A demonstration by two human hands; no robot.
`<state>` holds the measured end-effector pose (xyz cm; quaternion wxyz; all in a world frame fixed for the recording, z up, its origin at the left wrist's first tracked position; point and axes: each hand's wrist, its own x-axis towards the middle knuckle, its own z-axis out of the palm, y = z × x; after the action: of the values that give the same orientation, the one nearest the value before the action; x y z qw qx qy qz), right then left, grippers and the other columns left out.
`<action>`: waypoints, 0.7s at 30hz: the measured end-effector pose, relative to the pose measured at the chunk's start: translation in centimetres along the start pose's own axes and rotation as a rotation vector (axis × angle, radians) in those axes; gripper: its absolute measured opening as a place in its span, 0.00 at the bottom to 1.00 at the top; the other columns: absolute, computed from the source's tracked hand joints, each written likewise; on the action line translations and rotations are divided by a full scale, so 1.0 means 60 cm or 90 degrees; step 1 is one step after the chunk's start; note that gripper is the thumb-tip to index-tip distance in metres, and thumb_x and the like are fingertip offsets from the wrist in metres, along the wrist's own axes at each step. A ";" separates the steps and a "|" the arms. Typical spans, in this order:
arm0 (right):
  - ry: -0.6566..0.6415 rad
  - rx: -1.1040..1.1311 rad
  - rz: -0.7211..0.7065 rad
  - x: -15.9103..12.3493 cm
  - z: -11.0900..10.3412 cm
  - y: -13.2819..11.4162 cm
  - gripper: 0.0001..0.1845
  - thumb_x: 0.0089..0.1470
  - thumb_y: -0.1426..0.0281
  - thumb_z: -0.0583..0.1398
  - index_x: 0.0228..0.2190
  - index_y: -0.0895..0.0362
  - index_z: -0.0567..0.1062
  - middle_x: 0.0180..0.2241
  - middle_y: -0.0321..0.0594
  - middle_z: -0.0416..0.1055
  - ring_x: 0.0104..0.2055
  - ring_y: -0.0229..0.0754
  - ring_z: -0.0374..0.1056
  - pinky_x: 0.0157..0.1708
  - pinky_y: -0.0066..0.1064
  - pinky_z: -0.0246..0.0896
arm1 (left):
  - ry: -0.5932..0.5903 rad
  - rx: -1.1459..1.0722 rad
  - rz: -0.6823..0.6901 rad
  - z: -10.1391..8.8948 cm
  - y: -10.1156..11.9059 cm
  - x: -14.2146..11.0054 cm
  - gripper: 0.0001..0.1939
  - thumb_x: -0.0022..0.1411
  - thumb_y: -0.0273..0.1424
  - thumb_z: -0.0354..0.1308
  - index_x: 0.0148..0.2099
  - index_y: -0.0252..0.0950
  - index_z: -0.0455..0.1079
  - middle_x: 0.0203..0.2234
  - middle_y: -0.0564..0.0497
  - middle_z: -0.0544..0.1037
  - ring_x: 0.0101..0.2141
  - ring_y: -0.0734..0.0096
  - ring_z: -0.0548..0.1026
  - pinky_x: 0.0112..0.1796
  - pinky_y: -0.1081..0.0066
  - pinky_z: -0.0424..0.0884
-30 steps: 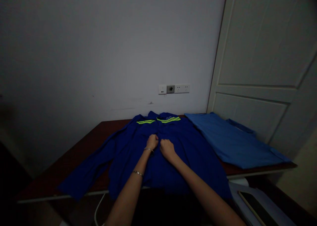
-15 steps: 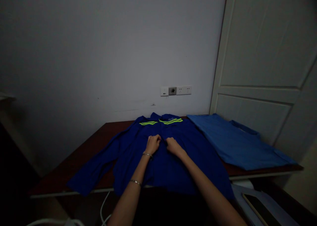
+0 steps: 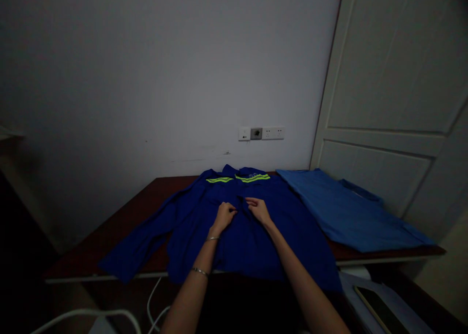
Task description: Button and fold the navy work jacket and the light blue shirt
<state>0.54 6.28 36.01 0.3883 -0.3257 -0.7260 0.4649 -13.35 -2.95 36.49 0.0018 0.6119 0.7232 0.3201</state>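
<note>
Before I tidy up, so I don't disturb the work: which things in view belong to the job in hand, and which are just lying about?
In the job, it seems:
dark blue shirt
left hand and right hand, at its front
table, beneath it

Apparently just lying about:
light blue garment, to the right
white cable
likely phone

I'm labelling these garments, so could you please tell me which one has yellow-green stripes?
The dark blue shirt; the lighter blue garment beside it shows none.
</note>
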 end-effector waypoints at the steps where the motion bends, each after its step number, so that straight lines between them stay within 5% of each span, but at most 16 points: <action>1: 0.001 0.010 0.001 0.000 0.002 0.001 0.27 0.37 0.81 0.52 0.42 0.61 0.73 0.36 0.44 0.75 0.38 0.42 0.72 0.38 0.33 0.67 | 0.007 0.005 0.015 0.000 0.000 -0.001 0.05 0.54 0.27 0.58 0.34 0.34 0.74 0.34 0.48 0.76 0.38 0.68 0.70 0.42 0.71 0.63; 10: -0.007 0.067 0.009 -0.004 0.006 0.007 0.27 0.35 0.82 0.50 0.41 0.64 0.72 0.36 0.45 0.75 0.37 0.41 0.72 0.37 0.31 0.67 | 0.031 0.053 0.096 0.006 0.018 -0.012 0.09 0.61 0.26 0.49 0.39 0.34 0.71 0.36 0.48 0.74 0.39 0.69 0.68 0.41 0.70 0.61; 21: 0.051 -0.093 0.032 -0.002 -0.014 0.007 0.19 0.40 0.75 0.56 0.38 0.64 0.75 0.38 0.49 0.74 0.41 0.45 0.70 0.43 0.35 0.63 | 0.037 -0.032 0.010 0.025 0.009 0.000 0.08 0.59 0.27 0.51 0.38 0.34 0.72 0.35 0.49 0.76 0.39 0.70 0.70 0.42 0.71 0.62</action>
<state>1.40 6.68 35.81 0.3803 -0.3898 -0.7335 0.4067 -12.28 -2.22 35.54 -0.0062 0.6076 0.7100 0.3560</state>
